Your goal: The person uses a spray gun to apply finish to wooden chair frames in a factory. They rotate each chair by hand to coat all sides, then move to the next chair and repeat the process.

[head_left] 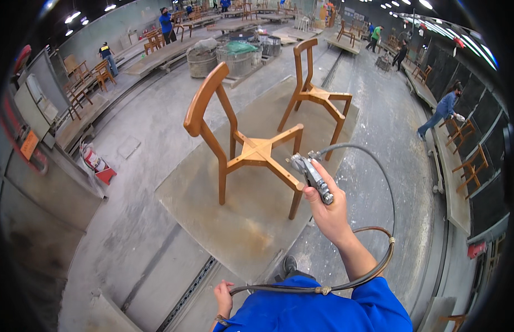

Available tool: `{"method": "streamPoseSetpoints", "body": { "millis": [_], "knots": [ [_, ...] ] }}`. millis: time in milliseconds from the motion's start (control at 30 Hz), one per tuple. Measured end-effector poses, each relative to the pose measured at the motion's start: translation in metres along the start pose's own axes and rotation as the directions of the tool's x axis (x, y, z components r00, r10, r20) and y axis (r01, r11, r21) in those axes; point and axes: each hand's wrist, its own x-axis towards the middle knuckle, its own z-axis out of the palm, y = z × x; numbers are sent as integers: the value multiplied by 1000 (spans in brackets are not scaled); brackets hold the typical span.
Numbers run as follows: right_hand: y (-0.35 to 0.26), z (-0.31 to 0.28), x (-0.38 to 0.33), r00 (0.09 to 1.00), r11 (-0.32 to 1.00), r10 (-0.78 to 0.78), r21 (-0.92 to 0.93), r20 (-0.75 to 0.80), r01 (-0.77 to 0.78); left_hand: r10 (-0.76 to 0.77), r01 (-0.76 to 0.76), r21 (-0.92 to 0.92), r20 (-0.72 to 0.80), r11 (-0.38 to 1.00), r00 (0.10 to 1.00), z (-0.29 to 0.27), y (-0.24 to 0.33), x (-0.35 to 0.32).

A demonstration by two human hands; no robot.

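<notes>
Noted metal spray gun enclosed by right grip at 4 o'clock from nearer chair frame, with hose closed in left grip at 7 o'clock; judged stiff, moderately heavy, hose-dragged, best taken palm-round by its body.

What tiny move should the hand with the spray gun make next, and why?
Probably edge the right hand a bit left, toward the nearer chair. Its spray gun appears just right of that chair's seat frame, nose toward it, and the left hand holds the hose, perhaps keeping it controlled.
</notes>
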Motion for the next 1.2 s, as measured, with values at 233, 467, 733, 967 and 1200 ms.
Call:
{"method": "streamPoseSetpoints", "body": {
  "millis": [233, 467, 733, 967, 1200],
  "knots": [
    [39, -19, -80, 977, 947, 207, 240, 46, -212, 21, -22, 83, 10, 996, 1000, -10, 17, -23],
    [103, 23, -158, 831, 763, 525, 332, 181, -555, 93, -85, 183, -35, 979, 995, -48, -6, -41],
    [104, 53, -221, 640, 613, 666, 209, 384, -762, -91, 103, 68, -160, 992, 983, -81, -6, -118],
    [68, 59, -236, 426, 542, 509, 106, 748, -834, -81, 64, -66, -279, 996, 957, -51, -5, -197],
    [64, 23, -259, 364, 544, 493, 47, 790, -838, 31, -61, -51, -456, 997, 890, -28, -64, -279]
  ]
}}
